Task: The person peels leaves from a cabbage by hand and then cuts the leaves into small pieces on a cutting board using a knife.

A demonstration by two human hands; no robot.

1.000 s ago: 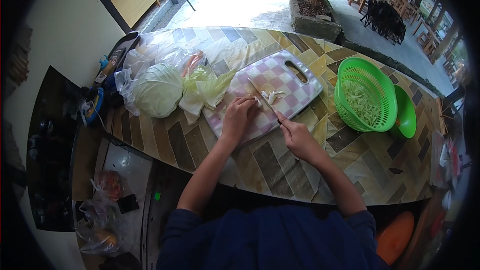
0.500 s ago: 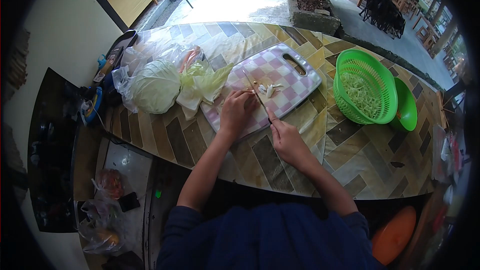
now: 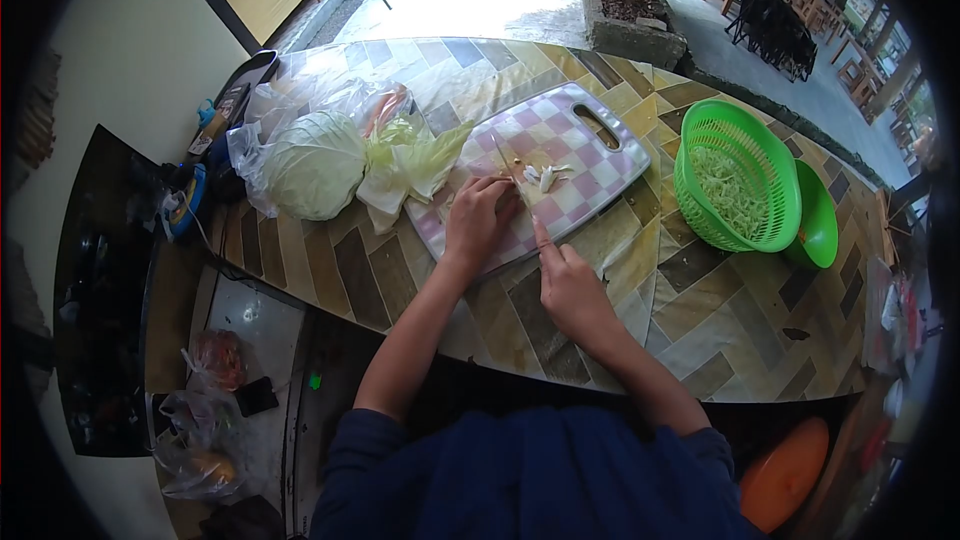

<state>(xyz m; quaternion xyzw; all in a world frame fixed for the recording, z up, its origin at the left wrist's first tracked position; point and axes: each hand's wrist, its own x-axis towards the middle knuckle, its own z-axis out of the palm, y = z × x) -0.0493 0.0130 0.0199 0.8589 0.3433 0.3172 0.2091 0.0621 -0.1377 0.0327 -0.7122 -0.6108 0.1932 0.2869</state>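
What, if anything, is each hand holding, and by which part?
The right hand holds the knife by its handle. Whether the left hand holds anything cannot be told.

Room to pass opens right of centre, between the cutting board [image 3: 580, 190] and green basket [image 3: 783, 180], and on the bare surface [image 3: 720, 335] below. Left of centre, the cabbage [image 3: 315, 168] and loose leaves [image 3: 418, 162] block sideways passage; mid-frame, the knife [image 3: 506, 159] obstructs the board.

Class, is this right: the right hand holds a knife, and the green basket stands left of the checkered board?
The side is wrong: the head view shows the green basket standing right of the checkered board. The right hand does hold a knife.
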